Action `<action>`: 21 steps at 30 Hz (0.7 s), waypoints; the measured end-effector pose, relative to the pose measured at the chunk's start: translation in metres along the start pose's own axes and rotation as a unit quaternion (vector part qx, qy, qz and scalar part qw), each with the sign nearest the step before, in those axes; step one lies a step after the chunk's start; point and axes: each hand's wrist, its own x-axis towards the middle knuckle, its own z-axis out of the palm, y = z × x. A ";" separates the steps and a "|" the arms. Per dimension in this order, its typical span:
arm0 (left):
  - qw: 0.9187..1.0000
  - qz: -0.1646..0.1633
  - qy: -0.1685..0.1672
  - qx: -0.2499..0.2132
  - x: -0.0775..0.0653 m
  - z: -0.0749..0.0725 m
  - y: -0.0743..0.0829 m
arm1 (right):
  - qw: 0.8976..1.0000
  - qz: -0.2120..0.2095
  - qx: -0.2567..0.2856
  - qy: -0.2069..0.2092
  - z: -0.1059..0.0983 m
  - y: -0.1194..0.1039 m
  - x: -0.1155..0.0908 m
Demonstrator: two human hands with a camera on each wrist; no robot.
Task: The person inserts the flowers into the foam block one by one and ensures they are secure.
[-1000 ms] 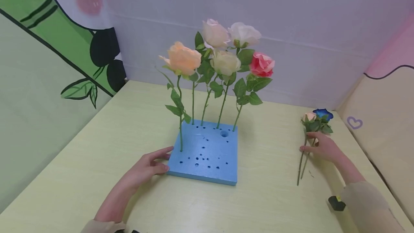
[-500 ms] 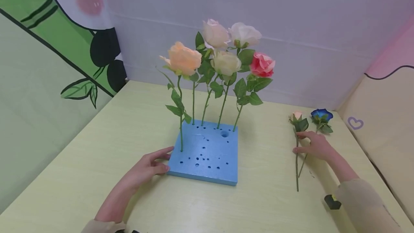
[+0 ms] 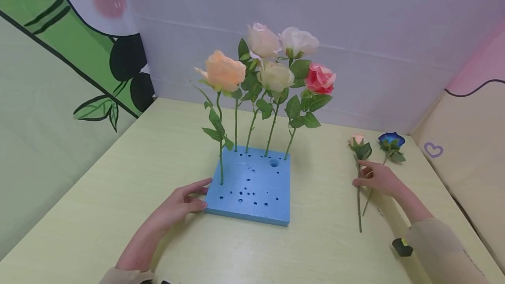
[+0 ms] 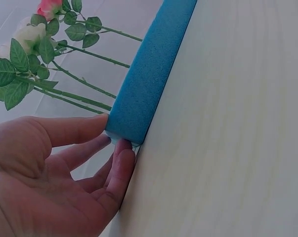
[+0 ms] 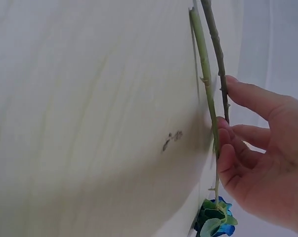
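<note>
My left hand (image 3: 173,208) touches the left side of the blue foam block (image 3: 256,211) near its front corner, thumb and fingertips at the edge. Beside those fingers, a peach rose (image 3: 224,72) stands upright in the block. Over on the right, my right hand (image 3: 380,181) pinches the stem of a small pale pink rose (image 3: 357,140) between thumb and fingers. A blue rose (image 3: 391,140) lies there too; its green stem (image 5: 204,64) passes alongside the fingers in the right wrist view, next to the pink rose's darker stem (image 5: 218,49).
Along the block's back edge stand a cream rose (image 3: 275,76), a blush rose (image 3: 263,42), a white rose (image 3: 298,42) and a red-pink rose (image 3: 320,79). Several small holes and one larger hole (image 3: 274,163) mark the block. A curtain (image 3: 375,56) hangs behind the table (image 3: 323,240).
My right hand has moved left with the pale pink rose, drawing it apart from the blue rose. The left hand and the block have stayed put.
</note>
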 end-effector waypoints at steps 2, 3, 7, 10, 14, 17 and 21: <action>1.000 0.001 0.000 0.000 0.000 0.000 -0.001 | 1.000 0.002 0.002 -0.007 0.000 -0.002 0.000; 1.000 0.001 0.000 0.000 0.000 0.000 -0.001 | 1.000 0.004 0.003 -0.011 -0.001 -0.004 0.000; 1.000 0.002 0.000 -0.003 0.000 0.000 -0.001 | 1.000 0.008 -0.001 -0.013 -0.003 -0.006 0.001; 1.000 0.002 0.000 -0.004 0.000 0.000 -0.001 | 1.000 0.013 0.000 -0.014 -0.006 -0.007 0.001; 1.000 0.002 0.002 -0.002 -0.001 0.000 -0.001 | 0.999 0.026 0.027 -0.022 -0.010 -0.008 0.002; 1.000 0.001 0.003 -0.001 -0.001 0.000 -0.001 | 0.997 0.034 0.058 -0.027 -0.011 -0.008 0.002; 1.000 0.000 0.003 0.000 -0.001 0.000 0.000 | 0.996 0.035 0.079 -0.030 -0.010 -0.007 0.003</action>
